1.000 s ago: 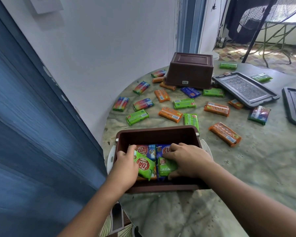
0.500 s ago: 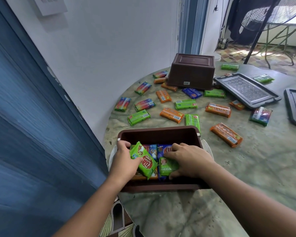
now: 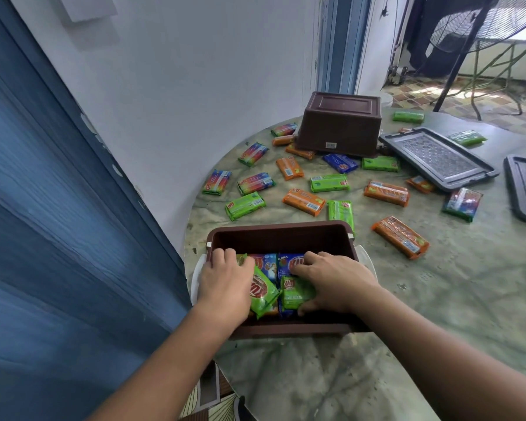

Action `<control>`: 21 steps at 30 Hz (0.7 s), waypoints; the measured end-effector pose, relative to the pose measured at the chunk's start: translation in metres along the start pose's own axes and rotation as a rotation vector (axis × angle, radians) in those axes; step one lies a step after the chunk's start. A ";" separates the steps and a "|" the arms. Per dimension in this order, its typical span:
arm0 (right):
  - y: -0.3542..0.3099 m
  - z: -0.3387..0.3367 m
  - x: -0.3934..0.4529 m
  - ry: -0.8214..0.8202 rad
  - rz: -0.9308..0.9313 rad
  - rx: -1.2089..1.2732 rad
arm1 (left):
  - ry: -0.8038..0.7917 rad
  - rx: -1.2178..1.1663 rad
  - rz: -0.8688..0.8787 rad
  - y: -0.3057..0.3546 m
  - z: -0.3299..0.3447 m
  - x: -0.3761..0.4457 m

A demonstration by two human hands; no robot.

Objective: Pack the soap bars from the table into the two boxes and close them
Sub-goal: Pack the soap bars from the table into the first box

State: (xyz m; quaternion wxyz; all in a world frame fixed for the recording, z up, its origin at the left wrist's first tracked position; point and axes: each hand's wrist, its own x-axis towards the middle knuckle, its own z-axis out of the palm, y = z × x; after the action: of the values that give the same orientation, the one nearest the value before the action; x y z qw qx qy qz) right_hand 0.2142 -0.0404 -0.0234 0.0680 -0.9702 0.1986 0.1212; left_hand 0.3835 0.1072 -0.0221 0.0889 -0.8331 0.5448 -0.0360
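Partly hidden: left hand (image 3: 225, 284) covers green bar (image 3: 263, 294) | box (image 3: 281, 233)

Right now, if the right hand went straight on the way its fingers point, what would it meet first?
The right hand points left and away across the open box. It would probably meet the blue soap bar at its fingertips first, then the left hand. Depth is unclear.

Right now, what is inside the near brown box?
Inside the near brown box: green soap bars over blue soap bars, both hands on them. Lower layers are hidden.
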 end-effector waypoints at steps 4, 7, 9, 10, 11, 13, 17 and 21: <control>0.001 0.001 0.001 -0.007 0.003 0.004 | -0.030 0.025 0.455 -0.014 0.005 0.013; 0.001 0.001 0.002 -0.009 0.000 -0.005 | -0.063 0.132 0.588 -0.015 0.007 0.026; 0.001 0.001 0.003 -0.013 0.000 -0.004 | -0.082 0.164 0.631 -0.011 0.005 0.034; 0.001 0.001 0.004 -0.013 0.001 -0.003 | -0.076 0.173 0.648 -0.009 0.003 0.036; 0.002 0.001 0.004 -0.012 0.002 -0.002 | -0.056 0.177 0.664 -0.007 0.001 0.039; 0.002 0.001 0.004 -0.009 0.007 0.003 | 0.008 0.151 0.664 -0.004 -0.002 0.039; 0.002 0.001 0.003 -0.001 0.001 -0.005 | 0.035 -0.208 0.479 -0.004 -0.013 0.026; 0.002 0.002 0.003 -0.003 0.007 0.001 | 0.002 -0.694 0.008 -0.012 -0.024 0.013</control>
State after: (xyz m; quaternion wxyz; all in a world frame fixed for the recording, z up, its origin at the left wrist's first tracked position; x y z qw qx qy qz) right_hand 0.2154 -0.0428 -0.0262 0.0681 -0.9694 0.2017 0.1226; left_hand 0.3957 0.0974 0.0028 -0.2001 -0.8114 0.5279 0.1512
